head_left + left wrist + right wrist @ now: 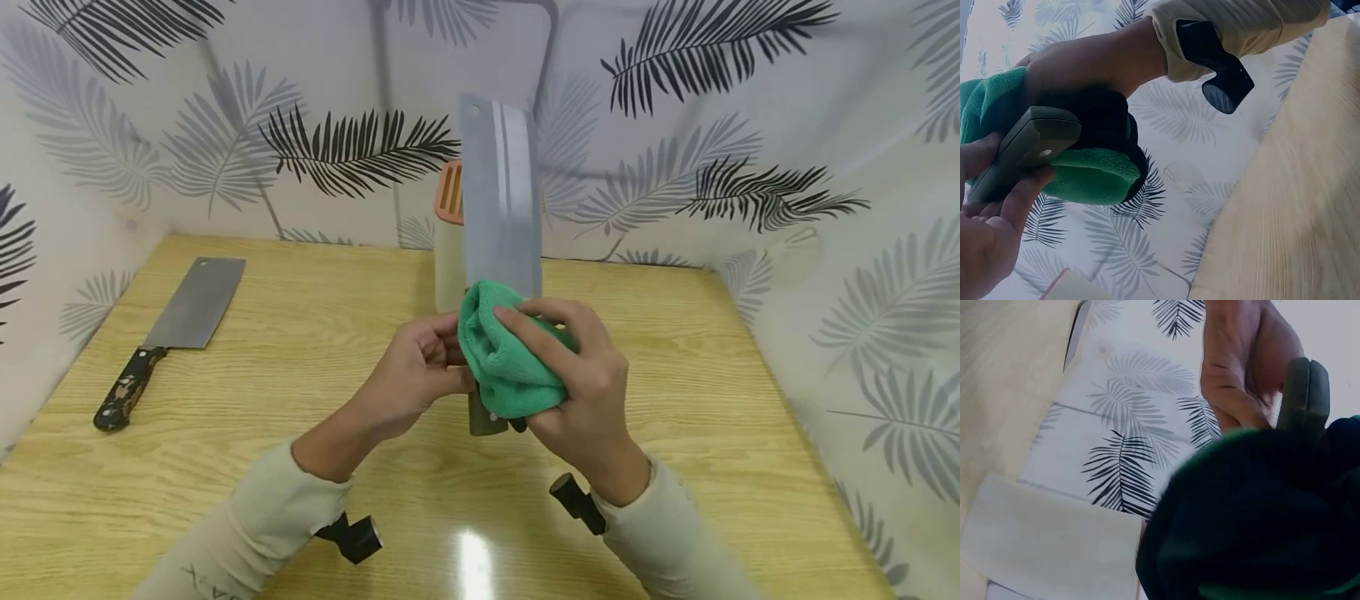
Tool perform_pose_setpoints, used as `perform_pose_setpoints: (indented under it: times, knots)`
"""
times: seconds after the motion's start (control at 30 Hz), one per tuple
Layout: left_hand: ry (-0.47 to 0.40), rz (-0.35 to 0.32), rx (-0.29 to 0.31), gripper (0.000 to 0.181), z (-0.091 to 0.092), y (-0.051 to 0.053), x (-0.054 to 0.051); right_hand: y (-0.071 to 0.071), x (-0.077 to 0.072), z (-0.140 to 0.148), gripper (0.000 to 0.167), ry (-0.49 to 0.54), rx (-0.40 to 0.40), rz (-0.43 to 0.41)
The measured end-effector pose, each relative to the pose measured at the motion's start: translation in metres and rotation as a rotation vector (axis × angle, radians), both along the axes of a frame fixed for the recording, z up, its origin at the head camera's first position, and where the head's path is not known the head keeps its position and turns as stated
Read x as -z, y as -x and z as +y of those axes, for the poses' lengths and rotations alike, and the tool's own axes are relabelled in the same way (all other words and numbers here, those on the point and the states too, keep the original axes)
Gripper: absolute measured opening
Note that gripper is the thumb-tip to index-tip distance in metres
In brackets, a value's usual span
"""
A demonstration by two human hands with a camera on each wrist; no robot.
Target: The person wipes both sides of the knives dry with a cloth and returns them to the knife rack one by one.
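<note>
Cleaver in hand: broad grey steel cleaver with a dark olive handle, held over the pale wood-grain bench, blade pointing up and away from the person.
Left hand: the left hand pinches the handle between thumb and curled fingers; the left wrist view shows the grip plainly.
Right hand: the right hand has its fingers bent round a bunched green plush cloth, which hides the join of blade and handle.
Blade, judged: stiff, fairly heavy, top-heavy when upright; smooth steel probably slips if damp. Edge side hard to tell.
Cloth, judged: soft, light, easily folded; best kept thick between fingers and steel.
Best hold: full handle, close to the blade.
Behind: cream upright holder with an orange slotted top, partly hidden.
Bench left: 1 smaller steel cleaver with a worn black handle, lying flat.
</note>
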State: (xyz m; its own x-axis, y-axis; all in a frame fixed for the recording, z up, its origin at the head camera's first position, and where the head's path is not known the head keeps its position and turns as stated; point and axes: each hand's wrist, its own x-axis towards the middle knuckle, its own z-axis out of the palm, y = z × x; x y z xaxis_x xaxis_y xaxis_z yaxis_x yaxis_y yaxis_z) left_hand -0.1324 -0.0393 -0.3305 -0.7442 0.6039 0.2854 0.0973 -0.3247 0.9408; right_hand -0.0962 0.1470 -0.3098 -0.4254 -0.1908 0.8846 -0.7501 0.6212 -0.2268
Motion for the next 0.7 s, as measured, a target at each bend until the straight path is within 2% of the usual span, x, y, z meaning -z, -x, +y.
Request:
perform_pose_setpoints:
  times: [0.13, 0.2, 0.3, 0.5, 0.6, 0.7]
  knots:
    - [0.001, 0.104, 0.085, 0.07, -0.004, -0.001, -0.001, 0.0, -0.005, -0.005, 0.033, 0.083, 0.033, 0.028]
    - [0.012, 0.128, 0.127, 0.08, -0.006, -0.001, -0.003, 0.002, -0.011, -0.006, 0.031, 0.126, 0.046, 0.037]
    - [0.062, 0.146, 0.16, 0.075, -0.007, -0.002, -0.006, 0.009, -0.021, -0.005, 0.028, 0.16, 0.054, 0.052]
    - [0.135, 0.161, 0.151, 0.052, -0.006, -0.005, -0.009, 0.021, -0.042, 0.006, 0.027, 0.162, 0.052, -0.023]
    - [0.148, 0.161, 0.138, 0.051, -0.006, -0.007, -0.009, 0.026, -0.051, 0.011, 0.027, 0.15, 0.087, -0.038]
    - [0.175, 0.178, 0.136, 0.047, -0.005, -0.011, -0.01, 0.034, -0.06, 0.019, 0.027, 0.161, 0.172, -0.015]
